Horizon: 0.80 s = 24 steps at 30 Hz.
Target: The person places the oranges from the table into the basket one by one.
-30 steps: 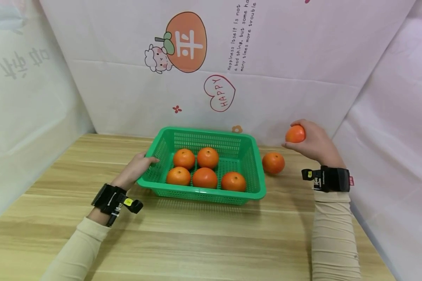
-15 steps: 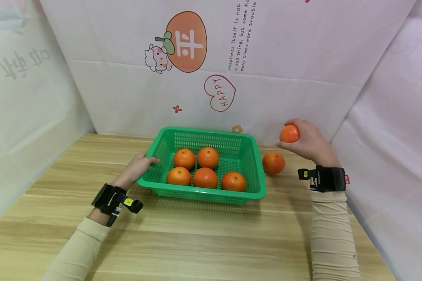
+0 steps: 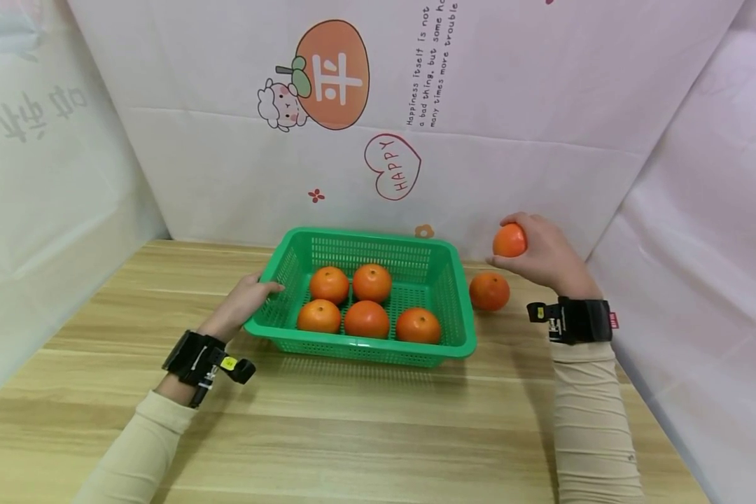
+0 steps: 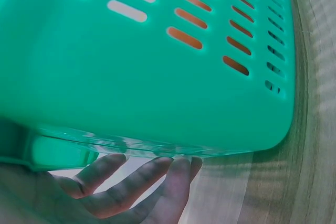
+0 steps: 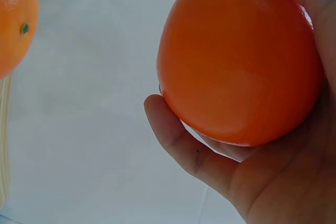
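Observation:
A green plastic basket with slotted walls stands on the table, several oranges lying inside. My left hand grips the basket's left end, thumb over the rim on the inside. In the left wrist view its fingers touch the outside of the green wall. Up in the air to the right of the basket, my right hand holds an orange between thumb and fingers. That orange fills much of the right wrist view. Below it, another orange rests on the table close to the basket's right wall.
The wooden table runs up to a white printed cloth hanging behind the basket. More white cloth hangs along the left and right sides. Each wrist carries a black camera strap.
My right hand has carried its orange a short way left, nearer the basket. The left hand, the basket and the other oranges have stayed where they were.

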Available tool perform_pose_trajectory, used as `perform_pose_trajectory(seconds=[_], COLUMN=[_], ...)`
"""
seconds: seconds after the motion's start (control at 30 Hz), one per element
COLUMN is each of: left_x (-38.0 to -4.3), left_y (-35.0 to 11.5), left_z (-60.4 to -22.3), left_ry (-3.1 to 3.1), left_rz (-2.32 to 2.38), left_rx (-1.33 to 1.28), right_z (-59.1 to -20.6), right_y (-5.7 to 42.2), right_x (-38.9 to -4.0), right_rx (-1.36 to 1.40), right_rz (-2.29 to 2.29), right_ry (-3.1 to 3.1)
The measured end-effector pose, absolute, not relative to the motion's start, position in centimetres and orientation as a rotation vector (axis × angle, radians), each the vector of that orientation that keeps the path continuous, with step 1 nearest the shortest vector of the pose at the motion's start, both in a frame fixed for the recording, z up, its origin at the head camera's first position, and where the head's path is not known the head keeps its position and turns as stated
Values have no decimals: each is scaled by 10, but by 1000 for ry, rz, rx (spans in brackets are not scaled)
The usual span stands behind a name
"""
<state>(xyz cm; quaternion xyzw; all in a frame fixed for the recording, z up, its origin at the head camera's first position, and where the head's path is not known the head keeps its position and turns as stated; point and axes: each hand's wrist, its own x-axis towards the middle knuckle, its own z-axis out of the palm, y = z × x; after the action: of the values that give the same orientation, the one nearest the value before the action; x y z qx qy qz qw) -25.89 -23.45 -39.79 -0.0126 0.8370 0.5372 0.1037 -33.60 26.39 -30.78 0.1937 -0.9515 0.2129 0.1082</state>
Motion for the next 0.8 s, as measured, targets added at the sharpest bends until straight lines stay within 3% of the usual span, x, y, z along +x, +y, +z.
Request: perform_pose_trajectory(seconds=[0.8], left_x=[-258], left_y=[-235], left_z=[-399], left_ry=[2454], left_rz=[1612], left_rx=[-34], right_z=[-313], right_y=[242], right_x=[-336], right_rx=[643], right_rz=[597], right_ry=[-2842])
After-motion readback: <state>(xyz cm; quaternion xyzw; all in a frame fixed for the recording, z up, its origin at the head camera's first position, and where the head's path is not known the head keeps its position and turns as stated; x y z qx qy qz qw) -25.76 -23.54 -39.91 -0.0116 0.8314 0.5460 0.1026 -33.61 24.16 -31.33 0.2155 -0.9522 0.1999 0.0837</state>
